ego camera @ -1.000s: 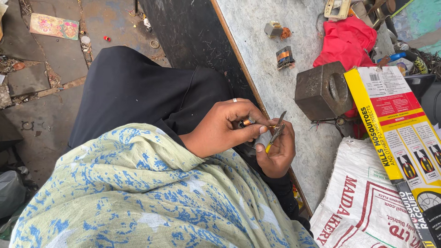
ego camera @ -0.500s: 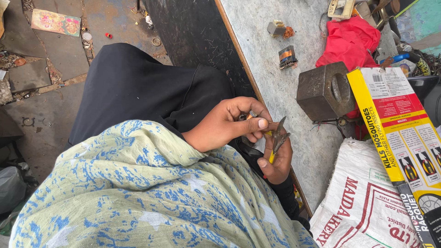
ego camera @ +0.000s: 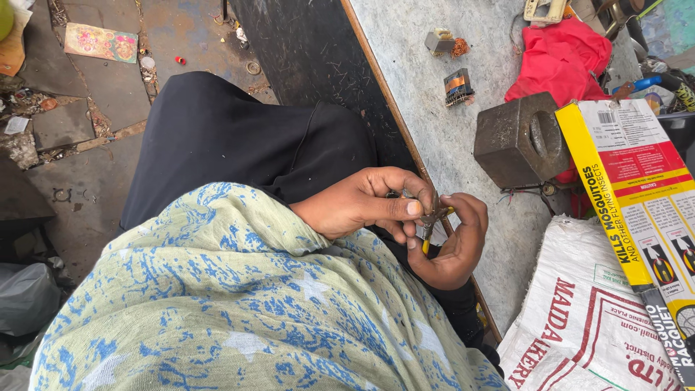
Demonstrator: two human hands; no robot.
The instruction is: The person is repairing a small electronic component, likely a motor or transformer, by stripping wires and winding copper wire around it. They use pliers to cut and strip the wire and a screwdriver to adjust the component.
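Both hands meet over the lap at the near edge of the grey worktable [ego camera: 434, 130]. The left hand [ego camera: 362, 203] pinches a small dark metal part [ego camera: 433, 214] — the right hand [ego camera: 456, 242] curls closed around a yellow-handled small tool [ego camera: 427, 235] set against it. Work looks mid-way, the part not yet set down.

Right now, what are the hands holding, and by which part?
Both hands pinch a small tool with a yellow tip: left hand fingertips near its top, right hand around its lower part. What tool cannot be told.
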